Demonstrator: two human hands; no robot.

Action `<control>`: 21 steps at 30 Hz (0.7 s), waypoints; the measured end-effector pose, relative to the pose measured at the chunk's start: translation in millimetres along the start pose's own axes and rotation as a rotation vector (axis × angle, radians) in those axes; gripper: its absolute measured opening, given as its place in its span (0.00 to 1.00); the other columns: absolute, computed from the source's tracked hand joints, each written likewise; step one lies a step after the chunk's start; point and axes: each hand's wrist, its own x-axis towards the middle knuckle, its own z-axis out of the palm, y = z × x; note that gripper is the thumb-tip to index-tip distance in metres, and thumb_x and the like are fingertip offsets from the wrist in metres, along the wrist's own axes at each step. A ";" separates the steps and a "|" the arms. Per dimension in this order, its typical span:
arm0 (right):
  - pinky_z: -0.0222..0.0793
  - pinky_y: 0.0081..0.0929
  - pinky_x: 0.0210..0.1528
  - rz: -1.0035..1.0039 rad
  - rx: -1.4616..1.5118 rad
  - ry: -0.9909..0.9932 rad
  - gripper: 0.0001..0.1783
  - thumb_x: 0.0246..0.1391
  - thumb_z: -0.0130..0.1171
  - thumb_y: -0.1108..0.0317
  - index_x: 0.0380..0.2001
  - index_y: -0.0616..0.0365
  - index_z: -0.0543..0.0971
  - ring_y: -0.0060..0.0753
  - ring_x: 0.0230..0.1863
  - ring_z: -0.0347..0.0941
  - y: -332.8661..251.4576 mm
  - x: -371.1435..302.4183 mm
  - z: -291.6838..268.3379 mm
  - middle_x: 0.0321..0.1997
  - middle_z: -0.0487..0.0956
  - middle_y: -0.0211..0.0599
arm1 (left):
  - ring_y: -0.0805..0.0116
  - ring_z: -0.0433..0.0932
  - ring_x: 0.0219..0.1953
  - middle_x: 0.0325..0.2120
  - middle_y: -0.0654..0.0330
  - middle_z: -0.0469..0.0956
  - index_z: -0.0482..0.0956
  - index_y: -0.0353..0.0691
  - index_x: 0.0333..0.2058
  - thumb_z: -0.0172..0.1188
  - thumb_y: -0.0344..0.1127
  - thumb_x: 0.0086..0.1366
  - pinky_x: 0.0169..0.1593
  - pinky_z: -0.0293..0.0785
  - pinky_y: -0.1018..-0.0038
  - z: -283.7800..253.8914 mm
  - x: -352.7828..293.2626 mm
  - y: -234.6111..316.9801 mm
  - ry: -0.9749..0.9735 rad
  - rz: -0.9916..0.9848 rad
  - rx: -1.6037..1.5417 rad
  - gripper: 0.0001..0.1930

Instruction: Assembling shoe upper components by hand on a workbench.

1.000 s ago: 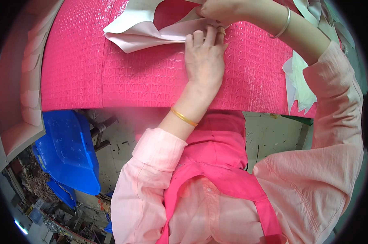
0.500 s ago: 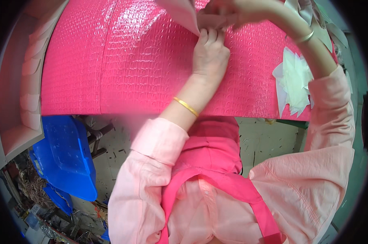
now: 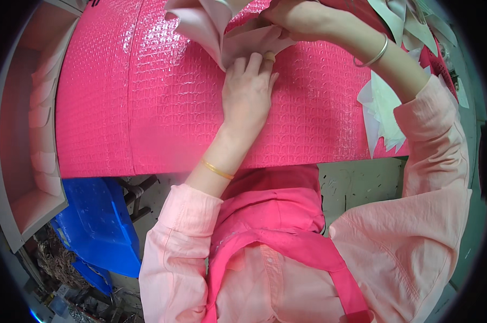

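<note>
Pale pink sheet piece (image 3: 203,27), one, thin, matt and supple; we find it at the upper middle of the pink table (image 3: 173,118), its top running out of view. From left to right, we list:

- Open box (image 3: 43,223), grey-rimmed, reddish inside, with pale curved pieces (image 3: 41,118) lined along its inner side.
- Blue bin (image 3: 101,220), below the table's edge.
- The piece's left part: raised and wavy, its outer edge curled in a soft roll, narrowing downward to a pointed corner.
- Its right part: a flatter, shaded panel, meeting the left at a crease; pink shows between the two above.
- Left hand (image 3: 249,91), back upward: fingers bent, close together, tips on the panel's lower edge; whether the thumb pinches, we cannot tell.
- Right hand (image 3: 294,20): curled over the panel's upper right; fingertips hidden, so we cannot tell its grip.
- Whitish pointed pieces (image 3: 383,110), overlapping near the table's right end.
</note>
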 end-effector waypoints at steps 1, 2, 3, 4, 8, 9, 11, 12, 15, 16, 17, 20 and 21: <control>0.69 0.34 0.32 -0.156 -0.036 0.312 0.14 0.38 0.58 0.61 0.26 0.61 0.78 0.44 0.30 0.74 6.3 -2.3 19.8 0.27 0.77 0.46 | 0.64 0.65 0.35 0.30 0.61 0.67 0.73 0.33 0.37 0.55 0.37 0.52 0.40 0.64 0.69 0.7 -1.1 0.3 -0.008 -0.002 -0.004 0.16; 0.70 0.34 0.32 -0.313 -0.078 0.627 0.15 0.38 0.58 0.60 0.26 0.60 0.78 0.44 0.31 0.75 3.2 -10.1 21.2 0.27 0.77 0.46 | 0.64 0.65 0.36 0.32 0.61 0.67 0.73 0.35 0.37 0.54 0.38 0.52 0.41 0.63 0.69 -0.2 1.8 3.8 -0.030 -0.037 0.047 0.15; 0.70 0.34 0.32 -0.315 -0.077 0.625 0.15 0.38 0.58 0.60 0.26 0.60 0.78 0.44 0.31 0.75 -0.2 -11.7 20.2 0.27 0.77 0.46 | 0.64 0.65 0.37 0.33 0.60 0.67 0.73 0.36 0.38 0.54 0.38 0.53 0.43 0.63 0.68 0.3 4.0 7.1 -0.052 -0.072 0.098 0.15; 0.70 0.35 0.32 -0.220 -0.111 0.580 0.15 0.37 0.58 0.59 0.26 0.60 0.78 0.44 0.30 0.74 -4.9 -15.5 19.2 0.26 0.77 0.46 | 0.64 0.65 0.37 0.33 0.60 0.67 0.73 0.36 0.38 0.54 0.38 0.53 0.43 0.63 0.68 3.4 6.4 8.6 -0.052 -0.075 0.096 0.15; 0.69 0.36 0.31 -0.187 -0.074 0.652 0.16 0.37 0.59 0.57 0.27 0.59 0.77 0.45 0.28 0.74 -9.1 -11.0 18.9 0.24 0.77 0.46 | 0.64 0.64 0.41 0.38 0.61 0.67 0.73 0.40 0.42 0.52 0.38 0.55 0.47 0.61 0.69 10.2 9.8 14.6 -0.089 0.028 0.389 0.16; 0.69 0.36 0.31 -0.183 -0.078 0.649 0.16 0.37 0.59 0.57 0.27 0.59 0.77 0.45 0.28 0.74 -8.9 -9.5 21.9 0.24 0.77 0.46 | 0.64 0.65 0.40 0.36 0.61 0.68 0.73 0.42 0.41 0.53 0.38 0.54 0.47 0.61 0.69 14.2 6.5 11.5 -0.006 -0.021 0.233 0.15; 0.69 0.35 0.30 -0.151 -0.134 0.643 0.15 0.37 0.58 0.59 0.27 0.58 0.76 0.45 0.27 0.73 -7.9 -7.4 25.7 0.24 0.76 0.47 | 0.64 0.66 0.40 0.37 0.62 0.69 0.74 0.44 0.42 0.53 0.38 0.55 0.47 0.61 0.68 15.6 7.9 14.5 0.037 -0.110 0.064 0.15; 0.69 0.35 0.30 -0.146 -0.138 0.640 0.15 0.37 0.58 0.59 0.27 0.58 0.76 0.45 0.27 0.73 -1.7 -6.6 27.0 0.24 0.76 0.47 | 0.64 0.66 0.40 0.37 0.62 0.69 0.74 0.44 0.42 0.53 0.38 0.55 0.47 0.61 0.68 18.4 10.9 17.2 0.040 -0.106 0.059 0.15; 0.68 0.30 0.31 0.012 0.491 0.341 0.14 0.39 0.60 0.64 0.30 0.60 0.77 0.38 0.28 0.73 31.8 6.6 31.3 0.25 0.76 0.42 | 0.65 0.66 0.40 0.40 0.64 0.68 0.75 0.43 0.40 0.54 0.37 0.52 0.47 0.60 0.69 21.9 25.1 19.1 0.021 -0.082 0.234 0.15; 0.68 0.28 0.31 0.059 0.697 0.238 0.13 0.40 0.60 0.65 0.31 0.60 0.77 0.36 0.28 0.73 40.1 9.2 32.2 0.25 0.76 0.41 | 0.66 0.67 0.39 0.38 0.64 0.70 0.78 0.43 0.35 0.54 0.36 0.49 0.47 0.60 0.70 17.7 33.7 18.9 -0.027 0.064 0.406 0.13; 0.68 0.30 0.32 -0.034 0.698 0.164 0.14 0.39 0.61 0.65 0.31 0.60 0.77 0.38 0.29 0.73 39.1 -3.0 8.6 0.26 0.77 0.41 | 0.68 0.67 0.37 0.36 0.64 0.72 0.80 0.43 0.31 0.54 0.35 0.47 0.47 0.60 0.71 11.4 40.7 15.6 -0.073 0.195 0.582 0.11; 0.70 0.35 0.35 -0.642 -0.522 1.009 0.17 0.39 0.62 0.59 0.32 0.58 0.78 0.42 0.33 0.74 53.6 -38.7 -0.9 0.32 0.78 0.43 | 0.70 0.69 0.34 0.27 0.64 0.74 0.81 0.44 0.20 0.54 0.34 0.44 0.47 0.59 0.72 3.3 64.0 8.7 -0.123 0.605 0.648 0.07; 0.66 0.34 0.36 -0.551 -0.079 0.651 0.09 0.30 0.58 0.74 0.20 0.63 0.71 0.41 0.33 0.70 62.0 -35.5 9.5 0.26 0.72 0.43 | 0.71 0.70 0.32 0.20 0.65 0.74 0.80 0.46 0.16 0.53 0.34 0.45 0.46 0.59 0.74 2.8 71.0 8.9 -0.135 0.689 0.606 0.06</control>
